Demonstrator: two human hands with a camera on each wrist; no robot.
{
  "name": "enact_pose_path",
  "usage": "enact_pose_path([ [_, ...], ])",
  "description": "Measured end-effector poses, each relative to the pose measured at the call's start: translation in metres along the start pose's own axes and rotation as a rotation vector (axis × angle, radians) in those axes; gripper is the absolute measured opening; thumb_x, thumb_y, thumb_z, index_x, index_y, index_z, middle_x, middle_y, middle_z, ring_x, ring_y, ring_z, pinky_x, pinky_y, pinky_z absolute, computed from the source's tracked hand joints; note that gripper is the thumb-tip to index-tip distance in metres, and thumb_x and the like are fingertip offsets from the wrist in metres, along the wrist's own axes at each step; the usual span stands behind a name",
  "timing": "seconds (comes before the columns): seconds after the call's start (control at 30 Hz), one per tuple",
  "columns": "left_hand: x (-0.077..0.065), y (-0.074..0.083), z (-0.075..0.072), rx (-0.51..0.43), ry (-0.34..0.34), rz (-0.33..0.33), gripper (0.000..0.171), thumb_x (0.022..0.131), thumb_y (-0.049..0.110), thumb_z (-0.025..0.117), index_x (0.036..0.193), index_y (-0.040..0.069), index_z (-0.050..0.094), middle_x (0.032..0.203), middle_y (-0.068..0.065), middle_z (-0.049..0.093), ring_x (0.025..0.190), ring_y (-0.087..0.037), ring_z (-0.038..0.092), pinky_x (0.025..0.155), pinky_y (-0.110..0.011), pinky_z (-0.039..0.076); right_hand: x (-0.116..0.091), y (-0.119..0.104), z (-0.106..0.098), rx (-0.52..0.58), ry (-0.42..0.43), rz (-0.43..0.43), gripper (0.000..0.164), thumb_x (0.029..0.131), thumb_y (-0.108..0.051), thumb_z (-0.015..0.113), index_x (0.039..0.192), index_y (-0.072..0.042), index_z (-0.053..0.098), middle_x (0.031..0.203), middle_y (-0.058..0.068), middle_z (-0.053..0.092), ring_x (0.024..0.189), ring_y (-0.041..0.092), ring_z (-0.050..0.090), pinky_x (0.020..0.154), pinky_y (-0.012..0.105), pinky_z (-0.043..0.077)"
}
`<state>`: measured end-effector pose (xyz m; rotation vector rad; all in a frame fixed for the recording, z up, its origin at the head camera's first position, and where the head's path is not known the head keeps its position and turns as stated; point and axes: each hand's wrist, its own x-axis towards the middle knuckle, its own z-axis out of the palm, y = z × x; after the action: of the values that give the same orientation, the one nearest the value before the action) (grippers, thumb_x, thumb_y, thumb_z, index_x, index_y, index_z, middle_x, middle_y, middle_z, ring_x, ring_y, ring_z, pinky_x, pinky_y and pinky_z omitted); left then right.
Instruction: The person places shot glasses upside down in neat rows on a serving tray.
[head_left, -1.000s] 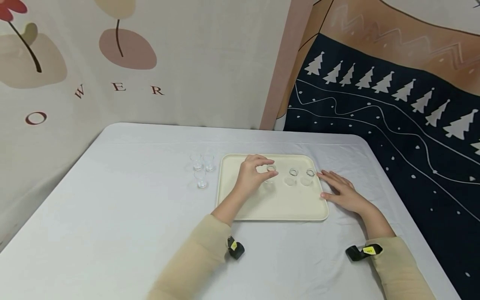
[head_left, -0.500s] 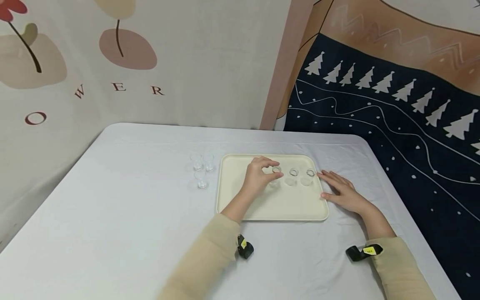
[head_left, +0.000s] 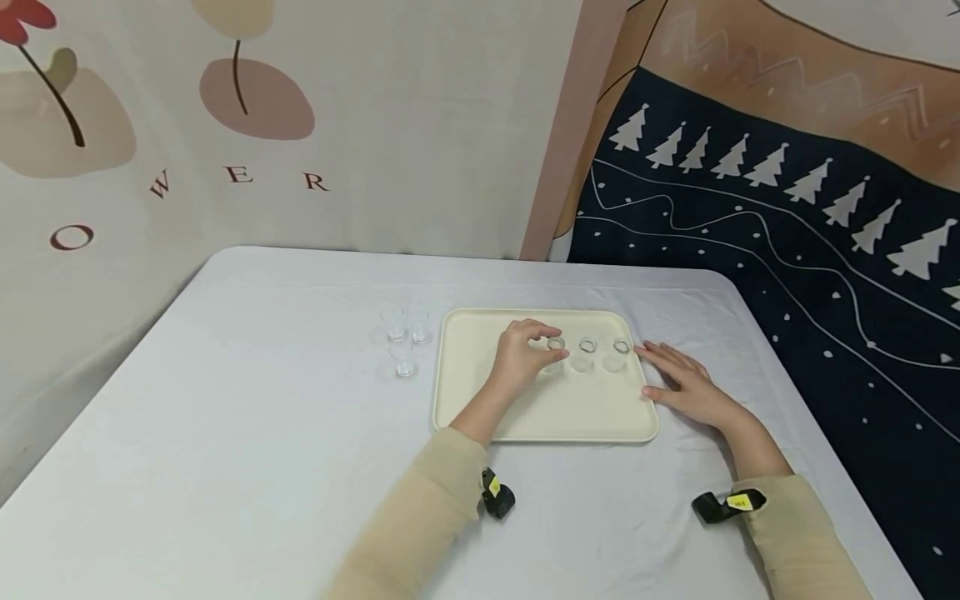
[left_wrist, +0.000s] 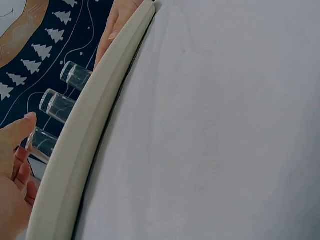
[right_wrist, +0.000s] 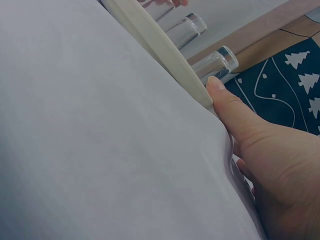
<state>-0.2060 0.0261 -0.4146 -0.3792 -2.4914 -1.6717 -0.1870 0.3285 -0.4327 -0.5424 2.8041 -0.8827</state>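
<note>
The left hand (head_left: 521,358) keeps a narrow grip, thumb and finger pinching the held glass (head_left: 556,342), which stands upside down on the cream tray (head_left: 592,408), around 12 o'clock from its middle. Toward 3 o'clock from it come the middle glass (head_left: 585,355) and the outer glass (head_left: 618,355), also inverted, making a row of 3. The right hand (head_left: 693,392) touches the tray's 3 o'clock edge, its grip wide with fingers extended. 3 upright glasses (head_left: 405,362) cluster on the white surface (head_left: 247,417), beyond the tray's 10 o'clock side. At 2 o'clock hangs a dark cloth (head_left: 697,192) printed with white trees.
</note>
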Motion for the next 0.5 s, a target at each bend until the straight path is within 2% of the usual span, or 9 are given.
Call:
enact_pose_path([
  [0.33,0.0008,-0.0022,-0.0017,0.006,-0.005,0.001,0.033,0.073,0.016,0.084,0.103,0.007,0.074,0.104,-0.001,0.068,0.099,-0.018,0.054,0.083,-0.028,0.045,0.0006,0.0002,0.0002,0.001,0.001,-0.007,0.070,0.091,-0.036,0.064,0.149,-0.012,0.034,0.154,0.022,0.019,0.141,0.043,0.006,0.106,0.063,-0.003],
  [0.5,0.0003,-0.0011,-0.0053,0.006,0.000,0.034,0.036,0.073,0.017,0.084,0.105,0.006,0.073,0.106,-0.003,0.068,0.100,-0.022,0.055,0.085,-0.031,0.045,0.0007,0.0002,0.0009,-0.003,0.002,-0.005,0.069,0.091,-0.036,0.064,0.149,-0.012,0.034,0.154,0.023,0.019,0.141,0.043,0.006,0.106,0.063,-0.003],
])
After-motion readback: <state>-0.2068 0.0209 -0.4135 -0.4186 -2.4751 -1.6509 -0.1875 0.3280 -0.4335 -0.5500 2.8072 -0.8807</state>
